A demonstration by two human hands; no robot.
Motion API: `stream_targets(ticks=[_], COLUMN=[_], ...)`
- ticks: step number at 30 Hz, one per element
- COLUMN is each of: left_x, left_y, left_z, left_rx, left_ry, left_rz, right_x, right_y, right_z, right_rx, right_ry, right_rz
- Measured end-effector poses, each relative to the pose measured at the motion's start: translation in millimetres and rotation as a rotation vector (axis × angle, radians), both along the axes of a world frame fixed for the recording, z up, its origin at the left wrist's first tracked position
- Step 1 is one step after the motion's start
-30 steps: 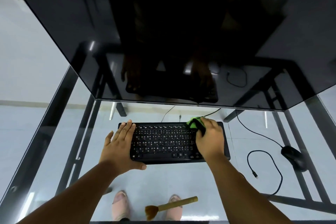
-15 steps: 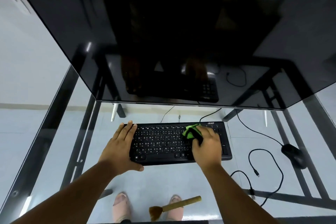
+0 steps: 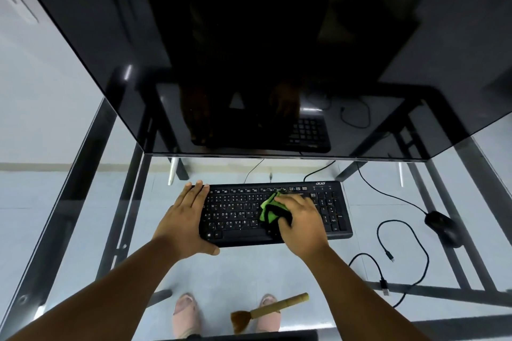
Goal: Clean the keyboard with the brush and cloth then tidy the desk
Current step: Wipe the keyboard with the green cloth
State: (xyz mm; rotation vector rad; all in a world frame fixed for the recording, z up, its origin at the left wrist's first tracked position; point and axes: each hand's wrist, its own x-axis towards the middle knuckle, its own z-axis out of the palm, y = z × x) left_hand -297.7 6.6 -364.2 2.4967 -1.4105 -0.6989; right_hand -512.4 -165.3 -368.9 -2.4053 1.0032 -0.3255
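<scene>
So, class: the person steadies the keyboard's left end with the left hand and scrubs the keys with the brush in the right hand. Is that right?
Not quite. The right hand holds the green cloth, not the brush, which lies on the glass desk near its front edge. The head view shows it. The left hand does rest on the left end of the keyboard.

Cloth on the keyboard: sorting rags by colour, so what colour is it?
The cloth is bright green with black, seen in the head view.

Right hand (image 3: 300, 219) with cloth (image 3: 270, 209) on keyboard (image 3: 241, 213)
</scene>
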Motion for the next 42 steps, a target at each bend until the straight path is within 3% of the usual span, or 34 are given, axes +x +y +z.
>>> stream_targets(ticks=[5,9,13,18,23,27,30,34,37,40,42], left_x=[-2,-4,-8,-15,-25,-41,-55,-69,-78,-87,-94], left_y=[1,3,9,12,14,5,-3,-12,-21,-29,-35], left_z=[-2,-2,-4,-7,-8,-5,-2,1,11,25,33], left_rx=[0.007,0.025,0.012,-0.026,-0.172,-0.305,-0.35,-0.374,-0.377,-0.301,-0.288], left_ry=[-0.023,-0.064,-0.088,-0.095,-0.133,-0.071,0.02,0.253,0.589,0.98,1.095], left_rz=[-0.004,0.006,0.027,0.06,0.153,0.228,0.227,0.317,0.461,0.48,0.443], right_x=[-5,-13,-24,-33,-64,-73,-69,-65,-65,-63,-61], right_y=[-6,-5,-4,-3,-8,-11,-9,-9,-12,-10,-8], right_z=[1,4,2,9,7,2,2,20,26,30,32], right_rx=[-0.003,0.038,0.028,0.176,0.253,0.17,0.159,0.738,1.12,1.379,1.455], right_ry=[0.011,0.037,0.033,0.078,0.048,0.125,0.018,-0.225,-0.467,-0.608,-0.642], right_rz=[-0.045,0.085,0.024,0.142,-0.067,-0.021,-0.062,-0.263,-0.286,-0.338,-0.347])
